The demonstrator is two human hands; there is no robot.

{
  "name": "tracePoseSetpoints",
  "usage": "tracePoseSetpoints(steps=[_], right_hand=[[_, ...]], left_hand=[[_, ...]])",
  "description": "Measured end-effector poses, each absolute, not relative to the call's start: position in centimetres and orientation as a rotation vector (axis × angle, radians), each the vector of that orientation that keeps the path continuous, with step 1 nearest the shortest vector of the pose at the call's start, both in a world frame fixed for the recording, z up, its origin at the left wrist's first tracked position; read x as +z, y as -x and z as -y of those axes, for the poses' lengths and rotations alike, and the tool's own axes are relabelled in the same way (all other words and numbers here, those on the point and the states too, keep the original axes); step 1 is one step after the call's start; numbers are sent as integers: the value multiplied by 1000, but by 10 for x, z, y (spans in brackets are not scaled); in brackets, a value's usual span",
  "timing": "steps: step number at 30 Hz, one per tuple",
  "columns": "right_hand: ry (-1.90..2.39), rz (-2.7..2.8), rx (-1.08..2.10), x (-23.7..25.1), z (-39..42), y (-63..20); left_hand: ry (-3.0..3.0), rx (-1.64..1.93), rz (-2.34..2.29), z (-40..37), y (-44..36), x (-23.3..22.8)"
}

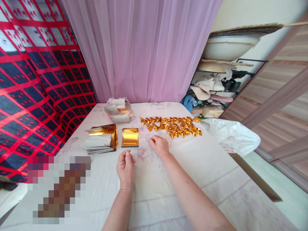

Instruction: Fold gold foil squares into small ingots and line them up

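Holds the left hand (125, 166) over the table (154, 186), just on the near side of a square stack of gold paper (130, 138), with fingers curled inward and thumb beside them. Makes a narrow grip there; cannot tell whether closed fully or around something small. Holds the right hand (160, 146) farther off and to the right, just right of that stack, with wrist bent and fingertips gathered toward the left. Looks narrow too, but cannot tell whether pinching anything, nor whether touching the cloth.

Shows the gold stack lying flat between a loose, fanned pile of paper (98, 142) on the left, grey and gold, and the folded gold pieces (186, 123) on the right. Sets out those pieces in uneven rows on the far right part of the table, beyond the right hand. Places a clear bag (119, 110) of more paper at the far left, beyond the gold stack.

Hangs a lilac curtain (144, 48) behind the far edge and a red-and-dark patterned cloth (48, 70) at left. Puts a white plastic bag (233, 136) beside the right edge, near a rack with a pale basin (231, 46) on top.
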State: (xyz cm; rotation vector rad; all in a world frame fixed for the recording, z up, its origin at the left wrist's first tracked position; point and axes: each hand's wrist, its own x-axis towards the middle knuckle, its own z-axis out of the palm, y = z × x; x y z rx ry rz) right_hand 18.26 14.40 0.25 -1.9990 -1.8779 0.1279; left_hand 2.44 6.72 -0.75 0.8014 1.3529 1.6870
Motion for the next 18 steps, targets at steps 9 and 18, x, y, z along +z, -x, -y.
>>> tracePoseSetpoints(steps=[9, 18], right_hand=[[2036, 1898, 312, 12, -181, -122], [2126, 1867, 472, 16, -200, -111]], left_hand=[[-810, 1711, -1374, -69, -22, -9], [-834, 1703, -1366, -68, -22, -10]])
